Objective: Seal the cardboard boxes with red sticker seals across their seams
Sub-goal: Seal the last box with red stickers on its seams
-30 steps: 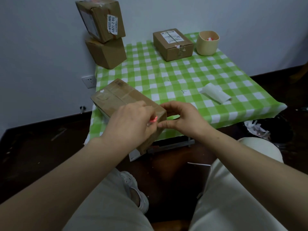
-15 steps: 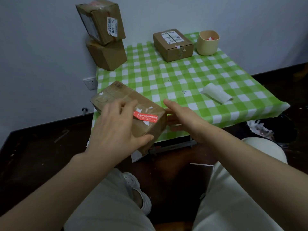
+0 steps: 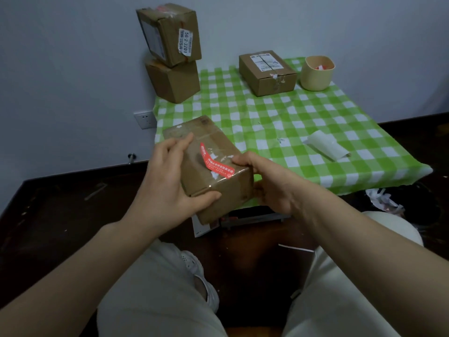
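Left hand (image 3: 167, 186) gripping near-left corner of box (image 3: 230, 190), thumb on front face. Right hand (image 3: 267, 181) clamping other end, thumb by tip of red sticker (image 3: 216, 164). We reckon both brace box so seal presses flat across seam. Box sits at table (image 3: 291, 122) near edge; cup (image 3: 317, 72) with red bits far back.

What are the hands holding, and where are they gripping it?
Both hands hold the cardboard box bearing the red sticker seal: the left hand grips its left side, thumb at the near corner; the right hand grips its right edge.
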{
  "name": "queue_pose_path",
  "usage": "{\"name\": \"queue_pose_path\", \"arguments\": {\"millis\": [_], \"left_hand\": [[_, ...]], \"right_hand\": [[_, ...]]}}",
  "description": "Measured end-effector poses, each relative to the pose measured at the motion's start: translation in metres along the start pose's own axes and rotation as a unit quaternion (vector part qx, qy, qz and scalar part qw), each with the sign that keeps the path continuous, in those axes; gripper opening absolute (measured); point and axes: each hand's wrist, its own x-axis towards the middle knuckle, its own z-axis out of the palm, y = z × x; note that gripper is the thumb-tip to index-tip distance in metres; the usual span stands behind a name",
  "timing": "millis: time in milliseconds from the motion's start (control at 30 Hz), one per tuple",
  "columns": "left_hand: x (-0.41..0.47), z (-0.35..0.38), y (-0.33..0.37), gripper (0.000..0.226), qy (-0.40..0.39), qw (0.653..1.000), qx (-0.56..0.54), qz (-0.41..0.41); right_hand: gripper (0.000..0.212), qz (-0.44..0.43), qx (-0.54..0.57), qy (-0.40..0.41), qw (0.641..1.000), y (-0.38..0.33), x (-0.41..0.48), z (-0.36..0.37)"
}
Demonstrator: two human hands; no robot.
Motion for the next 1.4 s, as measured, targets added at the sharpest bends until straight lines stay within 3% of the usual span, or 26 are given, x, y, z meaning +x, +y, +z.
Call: {"name": "queue_pose_path", "arguments": {"millis": [133, 233, 300, 367, 500, 533, 633, 733, 967, 1400], "left_hand": [[-0.003, -0.013, 0.009, 0.068, 0.101, 0.989, 0.051, 0.094], [-0.005, -0.011, 0.022, 0.024, 0.165, 0.973, 0.045, 0.155], [-0.003, -0.008, 0.024, 0.013, 0.171, 0.974, 0.013, 0.149], [0.001, -0.006, 0.023, 0.013, 0.179, 0.975, -0.01, 0.128], [0.007, -0.003, 0.022, 0.016, 0.192, 0.976, -0.034, 0.095], [0.008, -0.003, 0.023, 0.017, 0.189, 0.977, -0.034, 0.089], [0.012, -0.003, 0.023, 0.017, 0.174, 0.982, -0.03, 0.07], [0.015, -0.006, 0.023, 0.015, 0.159, 0.986, -0.013, 0.049], [0.02, -0.01, 0.035, 0.014, 0.122, 0.99, 0.069, 0.011], [0.023, -0.008, 0.04, 0.015, 0.106, 0.988, 0.111, 0.001]], "right_hand": [[0.027, -0.01, 0.125, -0.009, 0.992, 0.0, -0.009, 0.008], [0.081, -0.079, 0.163, 0.015, 0.983, 0.0, -0.007, 0.018], [0.113, -0.113, 0.159, 0.028, 0.98, -0.003, -0.006, 0.023], [0.113, -0.132, 0.159, 0.038, 0.978, -0.006, -0.009, 0.026], [0.035, -0.175, 0.182, 0.039, 0.967, -0.009, -0.016, 0.027], [0.038, -0.19, 0.186, 0.039, 0.963, -0.008, -0.016, 0.027], [0.088, -0.219, 0.172, 0.077, 0.957, -0.008, -0.009, 0.03], [0.112, -0.233, 0.141, 0.14, 0.952, -0.008, 0.003, 0.031], [0.131, -0.25, 0.066, 0.214, 0.942, -0.007, 0.015, 0.031], [0.132, -0.271, 0.046, 0.228, 0.934, -0.004, 0.014, 0.027]]}}
